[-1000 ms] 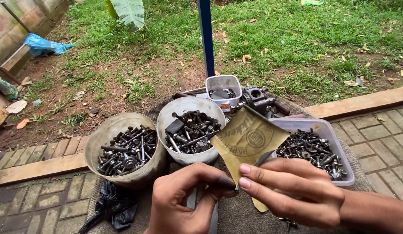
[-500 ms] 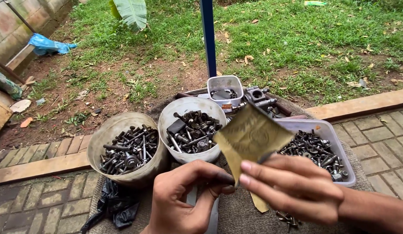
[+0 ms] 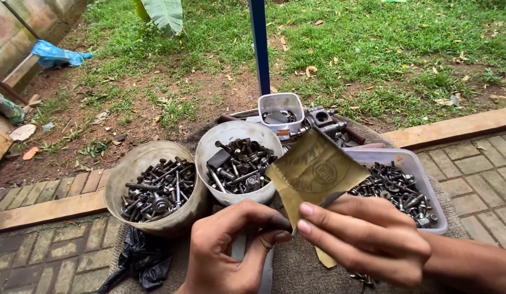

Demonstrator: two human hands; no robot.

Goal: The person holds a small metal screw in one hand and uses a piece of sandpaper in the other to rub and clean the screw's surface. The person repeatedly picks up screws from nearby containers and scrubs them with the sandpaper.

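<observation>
Little has moved since the earlier frames: both hands keep their pinch on the sandpaper sheet (image 3: 314,175), which has tipped slightly so its upper corner sits a touch lower against the tubs behind it.

Left hand (image 3: 231,251): thumb and forefinger are closed together on the lower left edge of the sheet, the other fingers curled loosely beneath. Right hand (image 3: 367,239): its fingers (image 3: 318,213) lie almost straight and close together, pressed on the sheet's lower right part; the thumb is hidden behind the paper. A slim dark piece shows between the sheet and these fingers, too small to identify.

Across the brown mat (image 3: 296,267), from its left edge: a crumpled black plastic bag (image 3: 136,261) at the near left corner, a tan round tub (image 3: 155,188) of bolts, a white round tub (image 3: 239,163) of bolts and dark parts, a small white square cup (image 3: 280,109) at the far edge beside a blue post (image 3: 259,46), then a clear rectangular tray (image 3: 405,185) of screws on the right.
</observation>
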